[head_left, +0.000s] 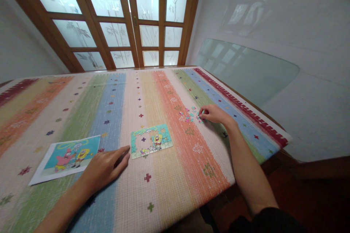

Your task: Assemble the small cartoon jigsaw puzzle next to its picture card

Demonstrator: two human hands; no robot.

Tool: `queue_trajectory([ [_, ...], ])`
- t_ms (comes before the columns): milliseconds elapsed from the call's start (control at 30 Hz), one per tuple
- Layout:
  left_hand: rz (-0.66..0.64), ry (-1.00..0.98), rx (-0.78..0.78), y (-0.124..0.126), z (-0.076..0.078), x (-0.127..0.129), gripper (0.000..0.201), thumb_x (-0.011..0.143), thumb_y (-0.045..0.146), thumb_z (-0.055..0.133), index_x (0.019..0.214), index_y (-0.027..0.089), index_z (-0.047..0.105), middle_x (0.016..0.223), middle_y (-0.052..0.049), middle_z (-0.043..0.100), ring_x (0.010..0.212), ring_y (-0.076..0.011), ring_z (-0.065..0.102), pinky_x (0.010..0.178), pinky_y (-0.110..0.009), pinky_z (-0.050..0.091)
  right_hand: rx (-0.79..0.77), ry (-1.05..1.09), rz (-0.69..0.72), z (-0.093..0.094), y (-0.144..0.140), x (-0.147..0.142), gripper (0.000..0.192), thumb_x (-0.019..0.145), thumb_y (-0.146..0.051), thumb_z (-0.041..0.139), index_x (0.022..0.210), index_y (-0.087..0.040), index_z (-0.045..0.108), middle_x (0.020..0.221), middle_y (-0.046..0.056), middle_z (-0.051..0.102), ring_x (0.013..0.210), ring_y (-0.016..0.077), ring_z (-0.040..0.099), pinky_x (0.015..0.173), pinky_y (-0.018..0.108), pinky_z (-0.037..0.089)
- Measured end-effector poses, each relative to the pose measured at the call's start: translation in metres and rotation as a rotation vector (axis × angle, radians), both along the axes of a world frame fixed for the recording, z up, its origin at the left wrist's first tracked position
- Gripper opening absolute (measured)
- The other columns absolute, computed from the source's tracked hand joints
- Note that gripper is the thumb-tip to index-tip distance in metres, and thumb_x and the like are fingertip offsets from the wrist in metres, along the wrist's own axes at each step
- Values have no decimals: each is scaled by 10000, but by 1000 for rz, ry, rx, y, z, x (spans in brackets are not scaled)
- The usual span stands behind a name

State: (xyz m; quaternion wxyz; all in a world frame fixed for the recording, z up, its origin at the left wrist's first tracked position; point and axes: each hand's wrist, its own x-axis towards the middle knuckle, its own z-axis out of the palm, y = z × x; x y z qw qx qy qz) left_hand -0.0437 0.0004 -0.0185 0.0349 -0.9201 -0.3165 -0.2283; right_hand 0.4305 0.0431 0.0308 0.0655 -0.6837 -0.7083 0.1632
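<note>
Right hand (214,113), fingertips together, seemingly picks among loose pieces (188,116), two o'clock from puzzle (165,139); hold unclear. Left hand (108,162) lies slack, nine o'clock; next calls for gap-matching

Partly assembled cartoon jigsaw (158,139), flat, gaps inside, loose multicoloured pieces (187,119) scattered to its right

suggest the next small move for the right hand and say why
I'd probably pinch one piece from the loose puzzle pieces: the right hand is right at them, its fingertips low over the cloth, and the partly built puzzle has a gap left of the yellow figure. Whether the fingers hold a piece is too small to tell.
</note>
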Motion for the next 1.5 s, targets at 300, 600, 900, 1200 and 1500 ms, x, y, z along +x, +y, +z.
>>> queue_trajectory([
  [300, -8, -16, 10, -1, -1, 0, 343, 1057, 331, 427, 1097, 152, 717, 824, -60, 808, 537, -181, 725, 548, -274, 559, -33, -7, 20, -1, 1, -3, 88, 861, -217, 685, 867, -188, 768, 725, 40, 731, 683, 175, 650, 677, 275, 424],
  [600, 13, 17, 1, -3, 2, -1, 414, 1074, 374, 368, 1096, 167, 725, 787, -63, 801, 572, -205, 747, 577, -286, 590, 8, 61, 73, 1, -1, -22, 115, 899, -251, 643, 878, -192, 739, 685, 20, 698, 639, 151, 605, 644, 261, 398],
  [900, 9, 5, -30, -2, 0, -1, 413, 1068, 396, 388, 1100, 177, 737, 840, -78, 811, 600, -219, 759, 584, -296, 600, 46, -9, 127, -5, 2, -39, 199, 950, -272, 603, 1009, -234, 789, 727, 31, 715, 662, 161, 605, 653, 272, 383],
  [1200, 6, 18, -7, -2, 1, 0, 404, 1071, 368, 389, 1108, 148, 726, 825, -90, 806, 590, -223, 753, 581, -311, 598, 57, -47, 110, -7, 3, -42, 208, 949, -254, 611, 1045, -229, 794, 767, 48, 736, 693, 174, 627, 668, 278, 391],
  [1500, 32, 32, -45, -2, 0, -1, 408, 1064, 380, 378, 1111, 171, 726, 862, -84, 813, 606, -211, 757, 574, -292, 586, 145, -40, 49, -14, 8, -37, 259, 961, -298, 552, 1086, -220, 765, 806, 57, 755, 720, 191, 641, 711, 294, 419],
])
